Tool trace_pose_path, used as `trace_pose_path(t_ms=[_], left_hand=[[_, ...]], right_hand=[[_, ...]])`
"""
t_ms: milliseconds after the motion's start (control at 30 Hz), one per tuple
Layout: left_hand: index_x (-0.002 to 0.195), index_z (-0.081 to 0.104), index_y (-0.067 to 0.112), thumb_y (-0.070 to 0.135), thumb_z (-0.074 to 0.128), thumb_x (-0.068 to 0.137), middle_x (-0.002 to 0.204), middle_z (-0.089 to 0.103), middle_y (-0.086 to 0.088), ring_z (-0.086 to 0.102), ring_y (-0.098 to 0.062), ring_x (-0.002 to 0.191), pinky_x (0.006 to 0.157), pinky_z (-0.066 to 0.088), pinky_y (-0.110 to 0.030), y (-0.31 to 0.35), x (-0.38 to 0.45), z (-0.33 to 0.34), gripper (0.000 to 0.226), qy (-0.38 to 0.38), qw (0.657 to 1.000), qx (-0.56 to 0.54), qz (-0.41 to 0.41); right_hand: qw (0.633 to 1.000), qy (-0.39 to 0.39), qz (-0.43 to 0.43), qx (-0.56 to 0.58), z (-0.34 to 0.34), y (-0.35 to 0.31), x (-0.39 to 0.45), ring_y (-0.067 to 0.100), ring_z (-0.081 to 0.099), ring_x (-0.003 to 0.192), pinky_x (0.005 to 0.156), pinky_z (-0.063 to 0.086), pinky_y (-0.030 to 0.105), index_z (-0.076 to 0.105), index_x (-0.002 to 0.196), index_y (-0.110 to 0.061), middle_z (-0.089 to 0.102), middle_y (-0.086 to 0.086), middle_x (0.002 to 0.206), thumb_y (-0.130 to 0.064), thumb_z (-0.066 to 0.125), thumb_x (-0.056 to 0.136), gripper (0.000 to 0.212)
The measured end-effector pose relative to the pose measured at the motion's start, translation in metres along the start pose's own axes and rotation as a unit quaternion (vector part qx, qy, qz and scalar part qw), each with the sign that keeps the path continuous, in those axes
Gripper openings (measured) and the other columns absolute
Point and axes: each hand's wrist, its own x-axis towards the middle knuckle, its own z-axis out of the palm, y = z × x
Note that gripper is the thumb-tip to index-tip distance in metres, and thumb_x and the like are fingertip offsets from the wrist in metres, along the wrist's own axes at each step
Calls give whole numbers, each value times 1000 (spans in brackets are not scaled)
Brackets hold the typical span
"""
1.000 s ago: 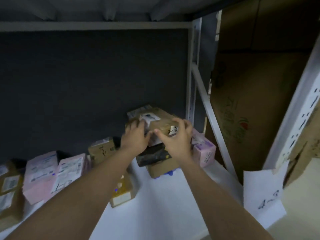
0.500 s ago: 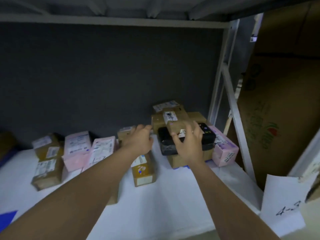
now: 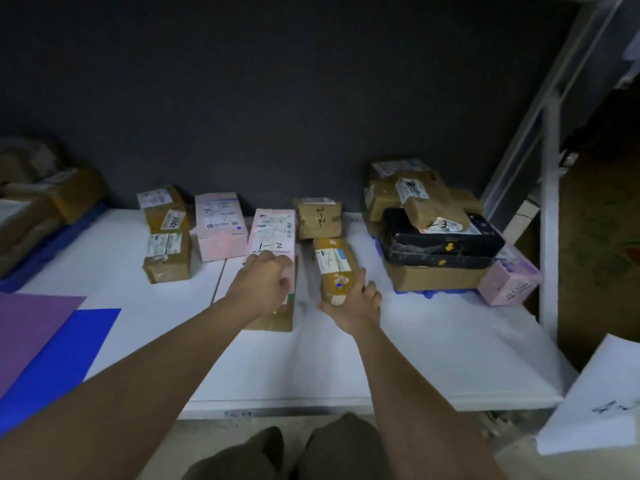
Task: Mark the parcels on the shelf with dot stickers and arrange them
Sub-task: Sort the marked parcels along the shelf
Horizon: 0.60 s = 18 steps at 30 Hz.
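At mid-frame on the white shelf [image 3: 433, 358], the right hand [image 3: 356, 306] is gripping the near end of a long yellow-brown taped parcel [image 3: 334, 268], fingers curled round its right edge. The parcel's long axis is running away from the person, towards the frame's top. Just left, the left hand [image 3: 261, 284] is curling over the near edge of a pink labelled parcel [image 3: 273, 233].

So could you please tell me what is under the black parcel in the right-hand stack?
A brown cardboard box lies under the black parcel, resting on something blue, mostly covered.
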Motion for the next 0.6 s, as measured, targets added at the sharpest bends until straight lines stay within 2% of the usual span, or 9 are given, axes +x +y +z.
trace_pose_path(t_ms=[67,167,267,367,500,600], left_hand=[[137,47,21,18,46,95,139,42,-9,34,-29,125,102,35,-36,-6,0,4,42,2,1000,-4,-5],[134,49,24,19,48,95,138,43,-6,34,-27,124,101,35,-34,-19,0,6,39,13,1000,-13,-6],[129,53,24,19,50,94,135,46,-5,35,-26,123,100,36,-35,-27,-6,6,36,19,999,-44,-13],[125,57,22,19,50,94,133,49,-5,38,-27,124,102,35,-35,-21,-22,-1,32,24,992,-122,-26],[115,64,19,26,47,96,125,59,-2,50,-25,117,95,42,-30,-7,-63,-24,26,16,979,-202,-18],[130,53,15,42,33,101,127,57,-3,53,-22,117,95,42,-31,6,-101,-57,44,-17,955,-294,-29]], right_hand=[[1000,10,-6,4,11,-3,10,34,23,135,109,29,45,-1,149,-16,22,14,146,-58,72,72,115],[998,66,-11,4,15,-10,16,31,35,125,99,38,39,14,144,-12,32,15,137,-50,73,74,99],[994,102,21,17,6,-18,-3,35,34,123,97,38,40,22,140,-9,34,17,134,-47,74,70,95],[987,149,29,62,-16,-24,-48,35,33,123,95,38,41,26,138,-11,35,16,132,-46,75,65,95],[961,242,-73,116,-41,-31,-119,30,34,116,92,38,40,31,137,-16,39,12,124,-45,76,62,92],[942,240,-168,162,-49,-53,-164,14,28,110,87,36,31,33,137,-22,37,3,122,-43,77,64,88]])
